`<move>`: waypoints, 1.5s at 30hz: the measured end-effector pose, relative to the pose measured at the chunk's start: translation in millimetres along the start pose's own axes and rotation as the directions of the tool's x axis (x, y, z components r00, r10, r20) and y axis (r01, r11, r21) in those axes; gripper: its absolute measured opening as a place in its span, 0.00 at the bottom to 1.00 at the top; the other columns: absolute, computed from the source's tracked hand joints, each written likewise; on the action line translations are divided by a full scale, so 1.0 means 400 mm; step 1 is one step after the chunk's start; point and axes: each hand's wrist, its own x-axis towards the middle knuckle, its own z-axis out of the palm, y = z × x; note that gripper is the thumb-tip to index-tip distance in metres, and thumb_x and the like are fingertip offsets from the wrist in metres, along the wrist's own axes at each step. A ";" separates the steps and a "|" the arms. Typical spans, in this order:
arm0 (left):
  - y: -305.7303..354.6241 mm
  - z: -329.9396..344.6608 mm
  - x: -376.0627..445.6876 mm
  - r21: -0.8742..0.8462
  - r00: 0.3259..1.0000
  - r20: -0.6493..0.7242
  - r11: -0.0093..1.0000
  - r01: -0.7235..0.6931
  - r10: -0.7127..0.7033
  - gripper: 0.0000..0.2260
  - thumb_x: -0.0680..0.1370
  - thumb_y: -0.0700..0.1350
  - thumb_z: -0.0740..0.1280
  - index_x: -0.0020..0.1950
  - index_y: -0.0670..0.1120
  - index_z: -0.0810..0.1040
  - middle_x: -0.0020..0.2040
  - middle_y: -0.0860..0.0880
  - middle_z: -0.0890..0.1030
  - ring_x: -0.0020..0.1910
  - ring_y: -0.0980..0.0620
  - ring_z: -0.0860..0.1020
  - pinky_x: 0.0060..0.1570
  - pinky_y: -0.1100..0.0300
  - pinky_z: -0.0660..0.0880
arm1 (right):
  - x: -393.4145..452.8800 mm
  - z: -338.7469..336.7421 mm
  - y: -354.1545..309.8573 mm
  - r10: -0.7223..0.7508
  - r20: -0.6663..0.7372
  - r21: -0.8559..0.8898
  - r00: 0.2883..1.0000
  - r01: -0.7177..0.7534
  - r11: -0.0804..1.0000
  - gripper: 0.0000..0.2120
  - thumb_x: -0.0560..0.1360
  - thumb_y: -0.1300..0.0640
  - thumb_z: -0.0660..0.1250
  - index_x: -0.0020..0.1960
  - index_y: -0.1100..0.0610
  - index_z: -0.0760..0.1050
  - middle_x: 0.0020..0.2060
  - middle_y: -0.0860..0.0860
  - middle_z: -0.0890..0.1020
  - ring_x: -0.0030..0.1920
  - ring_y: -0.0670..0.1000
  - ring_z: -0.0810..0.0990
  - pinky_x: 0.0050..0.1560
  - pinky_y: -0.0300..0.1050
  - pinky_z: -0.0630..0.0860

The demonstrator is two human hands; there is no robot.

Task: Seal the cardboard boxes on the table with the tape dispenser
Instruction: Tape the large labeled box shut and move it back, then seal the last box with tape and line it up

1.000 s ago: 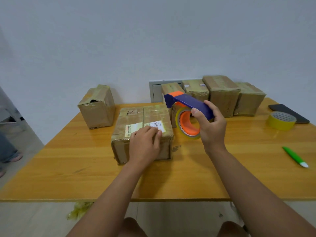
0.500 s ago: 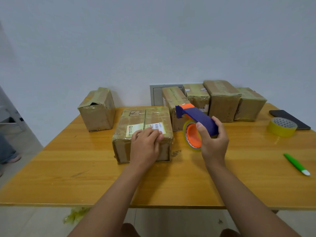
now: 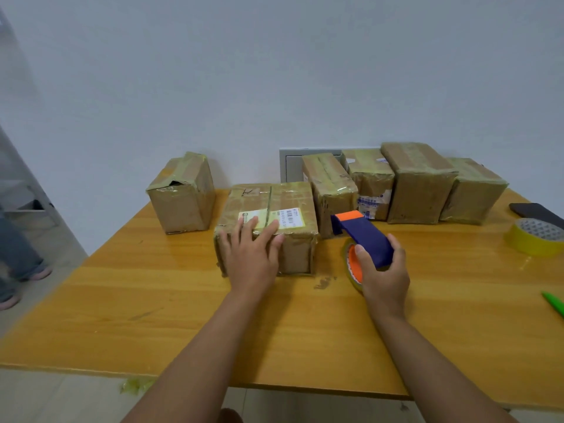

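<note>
A taped cardboard box (image 3: pixel 290 206) with a white and yellow label stands at the table's middle. My left hand (image 3: pixel 251 257) lies on its near top edge with the fingers spread flat. To the right, my right hand (image 3: pixel 383 273) grips the blue and orange tape dispenser (image 3: pixel 363 236), whose tape roll touches the table beside the box. A small box (image 3: pixel 183 193) with a torn, gaping flap stands to the left. Several taped boxes (image 3: pixel 418 181) line the wall behind.
A yellow tape roll (image 3: pixel 534 236) and a dark phone (image 3: pixel 534 212) lie at the far right of the wooden table (image 3: pixel 152 300). A green pen (image 3: pixel 554 302) lies at the right edge. A person's legs (image 3: pixel 15 257) stand on the floor to the left.
My right hand has brought the dispenser down from above the box to the table beside it. The fingers of my left hand have spread flat on the box top.
</note>
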 end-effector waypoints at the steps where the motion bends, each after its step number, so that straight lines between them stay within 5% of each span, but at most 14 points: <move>1: -0.001 0.010 0.017 -0.001 1.000 0.013 1.000 0.006 -0.006 0.20 0.80 0.62 0.53 0.66 0.59 0.77 0.72 0.46 0.72 0.76 0.45 0.59 0.74 0.38 0.46 | 0.006 0.006 0.003 0.003 0.006 -0.004 1.000 -0.003 1.000 0.33 0.75 0.48 0.72 0.75 0.53 0.64 0.60 0.45 0.72 0.56 0.44 0.72 0.52 0.36 0.71; 8: -0.003 0.083 0.129 0.040 0.997 0.064 0.999 0.029 -0.032 0.19 0.82 0.61 0.53 0.70 0.61 0.72 0.75 0.47 0.67 0.78 0.47 0.53 0.74 0.42 0.40 | 0.021 0.034 0.016 -0.007 0.036 -0.024 0.999 0.008 1.000 0.35 0.73 0.43 0.69 0.75 0.52 0.62 0.60 0.43 0.70 0.54 0.42 0.72 0.48 0.30 0.69; 12: -0.003 0.132 0.173 0.082 0.996 0.083 0.997 0.010 -0.017 0.20 0.82 0.62 0.49 0.72 0.61 0.68 0.76 0.47 0.63 0.79 0.46 0.48 0.73 0.43 0.35 | 0.023 0.035 0.027 -0.002 0.043 -0.026 0.999 0.004 1.000 0.37 0.71 0.38 0.69 0.75 0.50 0.62 0.60 0.41 0.70 0.56 0.35 0.72 0.54 0.39 0.74; 17: -0.004 0.180 0.224 0.093 0.992 0.126 0.996 0.008 -0.020 0.21 0.82 0.61 0.45 0.73 0.61 0.64 0.78 0.46 0.58 0.79 0.45 0.43 0.73 0.43 0.32 | 0.026 0.037 0.043 -0.016 0.038 -0.058 0.999 0.019 0.998 0.38 0.69 0.35 0.68 0.74 0.48 0.62 0.61 0.41 0.70 0.59 0.42 0.72 0.57 0.43 0.75; 25: -0.020 0.204 0.272 0.133 0.979 0.204 0.990 -0.042 0.014 0.25 0.81 0.65 0.47 0.78 0.62 0.52 0.80 0.46 0.47 0.78 0.44 0.36 0.71 0.42 0.30 | 0.029 0.039 0.045 -0.040 0.039 -0.094 0.998 0.043 0.995 0.42 0.67 0.30 0.64 0.75 0.49 0.62 0.61 0.43 0.71 0.56 0.40 0.73 0.52 0.37 0.74; 29: -0.016 0.154 0.275 0.086 0.945 0.327 0.994 -0.066 0.034 0.30 0.79 0.69 0.48 0.79 0.63 0.44 0.80 0.47 0.39 0.77 0.45 0.32 0.70 0.44 0.28 | 0.027 0.036 0.037 -0.050 0.044 -0.093 0.998 0.054 0.994 0.39 0.71 0.34 0.69 0.75 0.50 0.62 0.62 0.43 0.70 0.57 0.43 0.71 0.50 0.36 0.72; 32: -0.045 0.095 0.267 0.027 0.968 0.235 0.995 -0.097 0.088 0.31 0.79 0.67 0.54 0.79 0.62 0.47 0.81 0.47 0.40 0.78 0.46 0.34 0.72 0.46 0.32 | 0.024 0.033 0.030 -0.043 0.046 -0.090 0.998 0.047 0.995 0.38 0.70 0.40 0.68 0.75 0.52 0.62 0.61 0.43 0.69 0.57 0.44 0.70 0.48 0.34 0.69; 37: -0.213 -0.022 0.315 0.149 0.986 -0.052 0.975 0.167 -0.161 0.29 0.79 0.61 0.60 0.79 0.55 0.58 0.80 0.42 0.51 0.78 0.40 0.43 0.75 0.40 0.40 | 0.011 0.037 0.024 -0.110 0.103 -0.117 0.989 0.122 0.986 0.38 0.69 0.37 0.68 0.74 0.52 0.64 0.61 0.43 0.70 0.57 0.44 0.71 0.51 0.39 0.70; 41: -0.349 -0.053 0.360 0.346 0.949 0.045 0.896 0.278 -0.311 0.33 0.78 0.67 0.56 0.79 0.55 0.55 0.81 0.43 0.47 0.78 0.38 0.39 0.73 0.35 0.39 | -0.014 0.048 0.020 -0.219 0.265 -0.179 0.939 0.271 0.946 0.36 0.68 0.42 0.69 0.73 0.53 0.66 0.61 0.45 0.70 0.57 0.46 0.71 0.51 0.41 0.70; 45: -0.400 -0.032 0.380 0.306 0.922 0.123 0.897 0.317 -0.368 0.29 0.76 0.67 0.61 0.74 0.57 0.62 0.79 0.43 0.54 0.78 0.36 0.42 0.71 0.31 0.41 | -0.024 0.055 0.029 -0.310 0.379 -0.222 0.872 0.411 0.884 0.34 0.69 0.37 0.64 0.71 0.46 0.62 0.60 0.50 0.73 0.53 0.50 0.73 0.45 0.36 0.68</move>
